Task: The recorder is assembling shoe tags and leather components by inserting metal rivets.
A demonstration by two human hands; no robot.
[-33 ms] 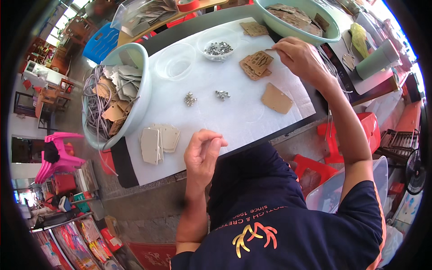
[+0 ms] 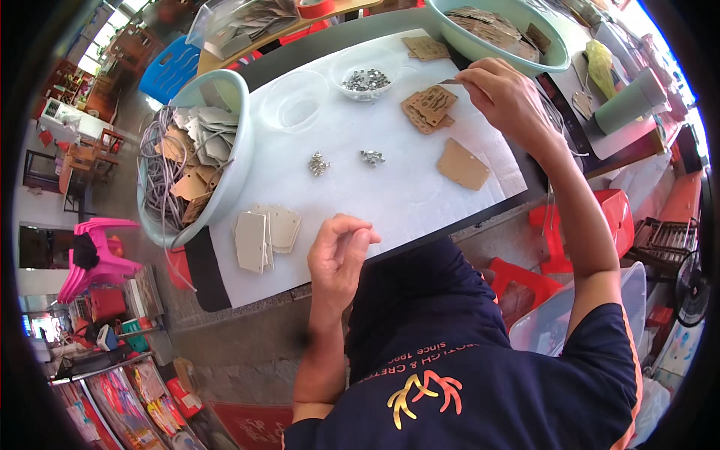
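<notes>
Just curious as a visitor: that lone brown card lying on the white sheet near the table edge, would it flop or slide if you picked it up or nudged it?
The brown card lies thin and flat, so probably light and fairly stiff. On the smooth white sheet it would likely slide, not roll.

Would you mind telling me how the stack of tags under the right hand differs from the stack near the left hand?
The brown tag stack by the right hand is darker cardboard brown and fanned untidily; the pale tag stack near the left hand is greyish-cream and lies in neater overlapping rows. The brown one sits at the far side of the white sheet, the pale one at the near edge. Both are flat card tags.
</notes>
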